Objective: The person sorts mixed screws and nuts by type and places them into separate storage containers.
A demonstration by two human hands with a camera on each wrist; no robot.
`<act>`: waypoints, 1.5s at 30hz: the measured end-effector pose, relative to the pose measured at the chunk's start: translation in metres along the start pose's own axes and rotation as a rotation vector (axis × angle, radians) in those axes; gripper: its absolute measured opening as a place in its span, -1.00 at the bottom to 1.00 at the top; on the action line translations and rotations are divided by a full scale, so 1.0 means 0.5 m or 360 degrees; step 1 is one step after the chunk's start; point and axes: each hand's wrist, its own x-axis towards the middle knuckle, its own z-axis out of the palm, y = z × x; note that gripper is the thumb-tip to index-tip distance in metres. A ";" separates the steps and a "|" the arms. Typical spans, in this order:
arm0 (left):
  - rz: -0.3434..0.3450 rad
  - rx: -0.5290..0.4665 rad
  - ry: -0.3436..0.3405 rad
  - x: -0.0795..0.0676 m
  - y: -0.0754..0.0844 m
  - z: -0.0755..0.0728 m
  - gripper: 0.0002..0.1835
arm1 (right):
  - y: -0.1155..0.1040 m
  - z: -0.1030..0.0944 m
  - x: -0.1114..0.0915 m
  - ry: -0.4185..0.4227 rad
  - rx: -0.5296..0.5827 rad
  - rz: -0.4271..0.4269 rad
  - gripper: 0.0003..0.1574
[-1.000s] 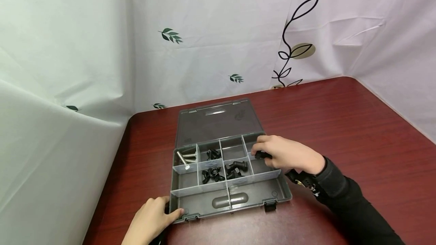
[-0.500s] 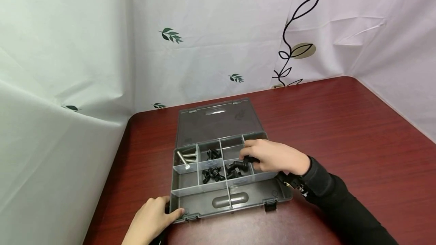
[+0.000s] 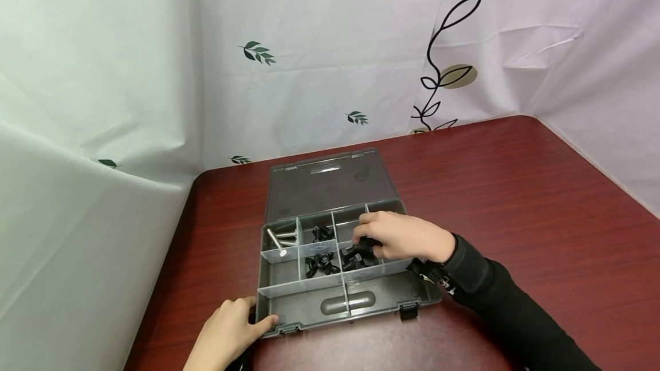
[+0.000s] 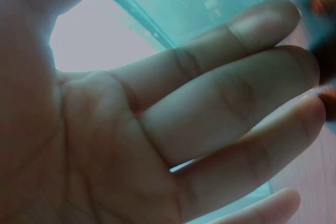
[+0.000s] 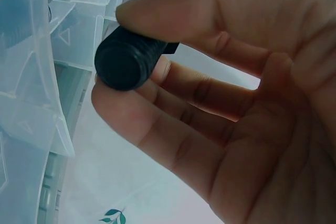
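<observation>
A grey see-through organizer box (image 3: 309,286) lies on the table, its lid (image 3: 330,185) folded back behind it. My right hand (image 3: 404,236) pinches a black threaded bolt (image 5: 123,61) between thumb and fingertips, over the compartment of black bolts (image 3: 356,257) right of the middle. At the box's front left corner rests my left hand (image 3: 229,328), its thumb over the rim and its fingers along the left side. Those fingers (image 4: 210,103) look nearly straight in the left wrist view. Black wing-shaped pieces (image 3: 322,264) fill the compartment to the left.
Silver bolts (image 3: 281,239) sit in the back left compartment, with small black pieces (image 3: 323,234) beside them. Clear dividers (image 3: 319,285) part the box. A black latch (image 3: 409,311) hangs at the front edge. White cloth (image 3: 319,62) stands behind the reddish-brown table (image 3: 495,188).
My right hand has moved left with the black bolt, from the right-hand compartments to over the black bolts. The left hand stays at the box's corner.
</observation>
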 end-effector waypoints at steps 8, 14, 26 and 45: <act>-0.0023 -0.0005 -0.0019 -0.001 0.004 0.000 -0.58 | -0.006 0.000 0.014 -0.0065 0.0041 -0.0027 -0.55; -0.0030 -0.0009 -0.0017 -0.001 0.008 -0.002 -0.59 | -0.006 -0.003 0.019 -0.0069 0.0019 -0.0038 -0.54; -0.0028 -0.0006 -0.0012 -0.003 0.013 -0.007 -0.58 | 0.003 -0.016 0.011 0.0072 -0.0168 -0.0054 -0.28; 0.0012 -0.0045 -0.0025 -0.008 0.006 -0.009 -0.56 | 0.024 -0.021 -0.015 0.0072 -0.0091 0.0073 -0.21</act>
